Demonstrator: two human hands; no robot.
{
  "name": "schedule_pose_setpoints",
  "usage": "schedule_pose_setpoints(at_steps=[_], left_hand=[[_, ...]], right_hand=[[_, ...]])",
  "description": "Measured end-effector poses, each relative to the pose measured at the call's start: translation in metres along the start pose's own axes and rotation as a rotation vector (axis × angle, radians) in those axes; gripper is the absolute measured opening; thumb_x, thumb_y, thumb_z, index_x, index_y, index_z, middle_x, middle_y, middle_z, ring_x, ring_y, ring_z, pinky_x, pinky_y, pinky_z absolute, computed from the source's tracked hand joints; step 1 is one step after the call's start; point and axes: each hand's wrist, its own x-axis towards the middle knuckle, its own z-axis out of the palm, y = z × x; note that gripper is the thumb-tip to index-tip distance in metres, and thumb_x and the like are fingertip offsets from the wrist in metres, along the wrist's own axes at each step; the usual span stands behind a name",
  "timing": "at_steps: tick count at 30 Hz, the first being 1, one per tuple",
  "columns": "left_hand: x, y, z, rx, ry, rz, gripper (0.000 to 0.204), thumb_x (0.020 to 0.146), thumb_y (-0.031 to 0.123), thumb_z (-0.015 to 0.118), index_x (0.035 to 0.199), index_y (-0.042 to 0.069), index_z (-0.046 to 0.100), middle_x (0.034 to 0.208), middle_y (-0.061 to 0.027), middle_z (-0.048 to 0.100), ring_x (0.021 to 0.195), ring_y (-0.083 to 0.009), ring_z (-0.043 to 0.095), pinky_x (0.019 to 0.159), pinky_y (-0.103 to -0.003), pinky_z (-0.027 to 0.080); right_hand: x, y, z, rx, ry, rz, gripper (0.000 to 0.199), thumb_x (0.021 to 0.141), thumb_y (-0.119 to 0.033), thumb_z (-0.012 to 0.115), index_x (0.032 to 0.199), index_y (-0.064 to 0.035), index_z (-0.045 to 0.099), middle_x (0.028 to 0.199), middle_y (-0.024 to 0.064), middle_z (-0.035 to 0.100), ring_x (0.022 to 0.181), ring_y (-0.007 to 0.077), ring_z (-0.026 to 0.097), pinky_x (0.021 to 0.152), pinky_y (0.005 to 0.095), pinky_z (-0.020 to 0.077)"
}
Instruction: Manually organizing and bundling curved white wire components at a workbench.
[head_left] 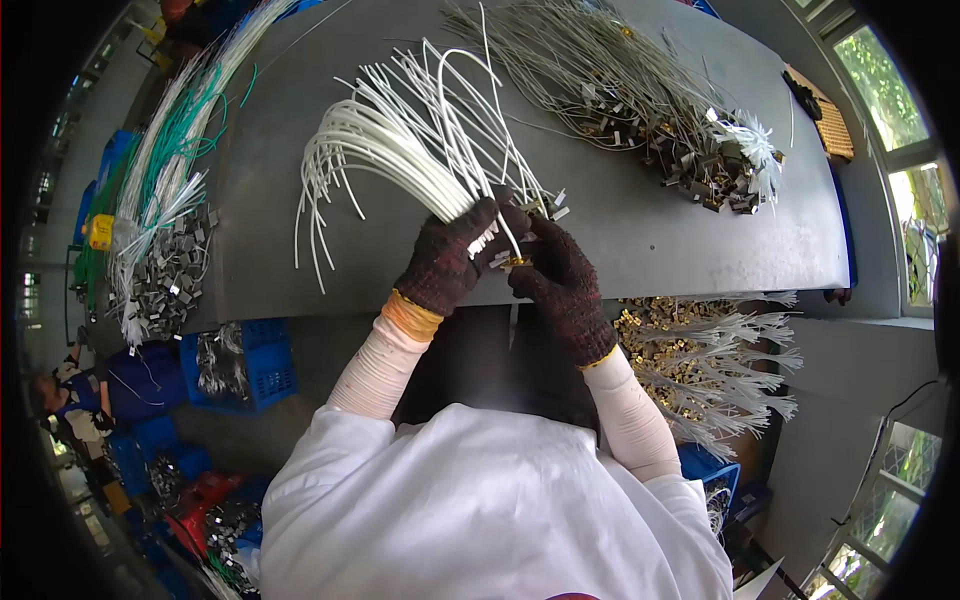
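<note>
White wires (400, 140) fan up and away from my left hand (450, 262), which is closed round the bundle at the near desk (650, 240) edge, while my right hand (560, 280) pinches shut on one wire end with a small brass clip (515, 262) just beside it. I judge the work is midway: a finished-looking grey heap (640, 100) lies beyond my right hand, another pile (165, 240) off to my left, and this bundle is mostly bare. Open desk lies ahead of both hands.
</note>
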Motion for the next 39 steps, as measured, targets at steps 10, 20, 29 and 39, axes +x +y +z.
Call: schedule_pose_setpoints(at_steps=[10, 20, 29, 39], left_hand=[[0.053, -0.004, -0.021, 0.042, 0.268, -0.02, 0.02, 0.099, 0.014, 0.06, 0.113, 0.003, 0.07, 0.094, -0.009, 0.072, 0.087, -0.016, 0.071, 0.077, -0.03, 0.058], [0.056, -0.024, -0.099, 0.176, 0.325, -0.269, 0.023, 0.091, 0.017, 0.071, 0.111, 0.007, 0.067, 0.096, -0.0045, 0.068, 0.077, -0.0155, 0.069, 0.062, -0.033, 0.06], [0.095, -0.045, -0.093, 0.175, 0.451, -0.228, 0.032, 0.089, 0.02, 0.075, 0.11, -0.001, 0.063, 0.09, -0.0093, 0.07, 0.072, -0.0182, 0.07, 0.058, -0.029, 0.057], [0.072, -0.054, 0.028, -0.194, 0.186, -0.281, 0.024, 0.091, 0.027, 0.07, 0.095, 0.004, 0.066, 0.08, -0.0074, 0.067, 0.067, -0.0178, 0.067, 0.061, -0.031, 0.057]], right_hand=[[0.075, 0.019, 0.003, -0.608, -0.107, -0.315, 0.052, 0.088, -0.005, 0.072, 0.135, 0.0001, 0.051, 0.106, 0.0102, 0.068, 0.085, 0.0138, 0.064, 0.073, 0.0292, 0.0544], [0.144, -0.042, -0.115, -1.673, 0.601, -0.562, 0.041, 0.083, -0.014, 0.069, 0.123, -0.0099, 0.059, 0.125, 0.014, 0.058, 0.107, 0.0366, 0.06, 0.09, 0.0478, 0.0494], [0.203, -0.092, -0.16, -2.099, 0.272, -0.267, 0.019, 0.086, -0.025, 0.066, 0.094, -0.0084, 0.067, 0.097, 0.0156, 0.066, 0.099, 0.0367, 0.064, 0.08, 0.0504, 0.0504], [0.001, -0.044, -0.126, -0.276, 0.405, 0.268, 0.019, 0.089, -0.023, 0.065, 0.099, -0.0067, 0.067, 0.081, 0.0046, 0.066, 0.065, 0.0127, 0.062, 0.056, 0.0258, 0.046]])
